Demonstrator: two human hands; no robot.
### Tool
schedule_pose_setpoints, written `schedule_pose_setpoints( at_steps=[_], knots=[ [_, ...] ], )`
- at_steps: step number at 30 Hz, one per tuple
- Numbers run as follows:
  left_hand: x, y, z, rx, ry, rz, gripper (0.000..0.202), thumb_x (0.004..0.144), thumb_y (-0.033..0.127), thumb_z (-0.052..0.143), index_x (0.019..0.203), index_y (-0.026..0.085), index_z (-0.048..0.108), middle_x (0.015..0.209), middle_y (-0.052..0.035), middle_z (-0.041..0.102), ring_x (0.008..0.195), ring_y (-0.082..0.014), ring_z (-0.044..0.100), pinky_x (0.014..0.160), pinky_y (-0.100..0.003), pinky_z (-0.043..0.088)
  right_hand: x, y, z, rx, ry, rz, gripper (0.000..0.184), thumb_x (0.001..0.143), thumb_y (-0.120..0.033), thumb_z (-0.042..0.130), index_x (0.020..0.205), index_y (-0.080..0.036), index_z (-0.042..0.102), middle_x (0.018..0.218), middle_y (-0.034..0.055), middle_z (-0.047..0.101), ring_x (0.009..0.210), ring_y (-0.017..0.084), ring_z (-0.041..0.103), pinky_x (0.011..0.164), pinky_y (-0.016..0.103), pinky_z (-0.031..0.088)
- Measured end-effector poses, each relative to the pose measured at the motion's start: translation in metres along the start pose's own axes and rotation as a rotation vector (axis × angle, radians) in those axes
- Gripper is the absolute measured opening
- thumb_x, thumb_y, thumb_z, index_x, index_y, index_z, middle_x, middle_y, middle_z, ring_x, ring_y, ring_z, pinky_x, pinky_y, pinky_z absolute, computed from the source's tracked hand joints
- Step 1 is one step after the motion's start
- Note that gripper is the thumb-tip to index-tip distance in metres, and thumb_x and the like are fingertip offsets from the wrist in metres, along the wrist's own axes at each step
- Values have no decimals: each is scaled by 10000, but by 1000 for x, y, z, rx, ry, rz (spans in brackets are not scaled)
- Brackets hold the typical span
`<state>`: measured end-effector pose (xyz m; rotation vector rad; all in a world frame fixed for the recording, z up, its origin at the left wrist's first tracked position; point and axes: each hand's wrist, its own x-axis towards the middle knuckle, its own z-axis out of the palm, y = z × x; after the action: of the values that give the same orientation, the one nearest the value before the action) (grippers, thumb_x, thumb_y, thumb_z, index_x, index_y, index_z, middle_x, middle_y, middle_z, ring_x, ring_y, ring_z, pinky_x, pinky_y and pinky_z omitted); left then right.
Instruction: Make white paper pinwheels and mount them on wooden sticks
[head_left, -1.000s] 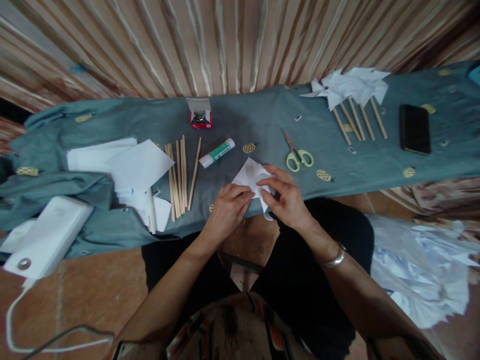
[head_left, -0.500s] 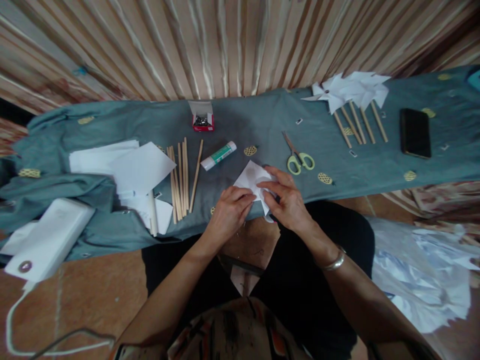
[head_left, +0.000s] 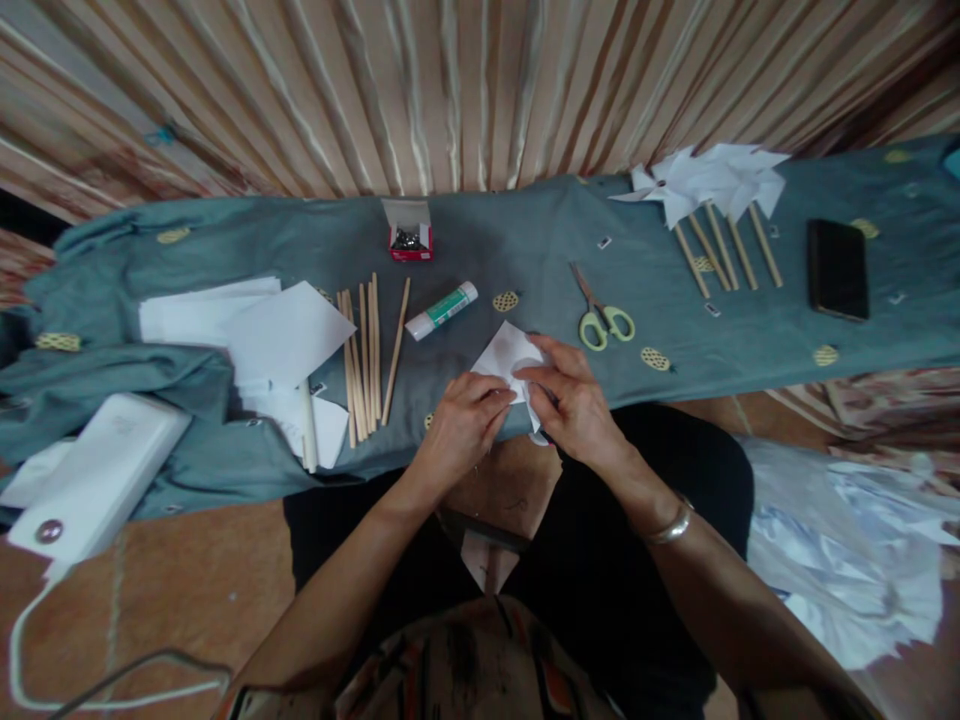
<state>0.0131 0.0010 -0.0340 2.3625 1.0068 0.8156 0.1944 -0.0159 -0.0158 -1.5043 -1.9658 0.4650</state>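
Note:
At the near edge of the cloth lies a white piece of paper, cut and partly folded over. My left hand pinches its lower left part between thumb and fingers. From the right, my right hand grips the same paper, with its thumb and fingers curled over the folded portion. The fingers hide part of the paper. A glue stick rests just beyond my left hand. Scissors with green handles lie beyond my right hand, blades pointing away.
Left of the glue stick are several wooden sticks and white paper sheets. An opened red box holds small metal pins. Finished paper pinwheels and a black phone lie right. A white power bank sits left.
The view has shifted slightly, so objects on the cloth appear a little further right. Both hands keep their hold on the paper with hardly any finger movement.

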Motion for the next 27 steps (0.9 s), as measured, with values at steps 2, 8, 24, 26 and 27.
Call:
schedule_pose_setpoints(
  at_steps=[2,8,24,26,27],
  knots=[
    [-1,0,0,-3,-5,-3,187,917,205,524,1032,171,667,1016,-69,666,949,-194,586,855,-369,499,-1,0,0,-13,-9,-14,273,898,-215,452,1028,-218,691,1389,80,495,1273,295,450,1059,530,402],
    [-2,1,0,-4,-2,-12,180,912,199,527,1007,166,676,1016,-78,652,963,-198,584,860,-371,496,-6,-5,4,-45,-52,-30,278,897,-212,442,1078,-228,652,1456,67,441,1335,309,374,1102,552,334],
    [3,-3,-11,221,-84,92,206,920,185,504,1032,167,676,1002,-88,654,953,-209,571,808,-357,477,-7,13,-11,-3,53,68,372,873,-197,444,1211,-193,599,1365,120,544,1284,283,487,1088,525,377],
    [4,-10,-21,275,-90,86,214,913,173,505,1035,179,681,1023,-89,659,963,-220,569,806,-372,469,-10,10,-12,10,42,83,340,869,-204,456,1167,-200,621,1314,114,588,1239,274,536,1071,508,407],
    [4,-13,-25,297,-84,78,221,911,165,502,1034,184,684,1037,-91,659,964,-224,566,813,-383,465,-11,8,-13,19,34,88,321,866,-204,462,1137,-208,634,1292,106,606,1220,267,555,1064,497,420]
  ],
)
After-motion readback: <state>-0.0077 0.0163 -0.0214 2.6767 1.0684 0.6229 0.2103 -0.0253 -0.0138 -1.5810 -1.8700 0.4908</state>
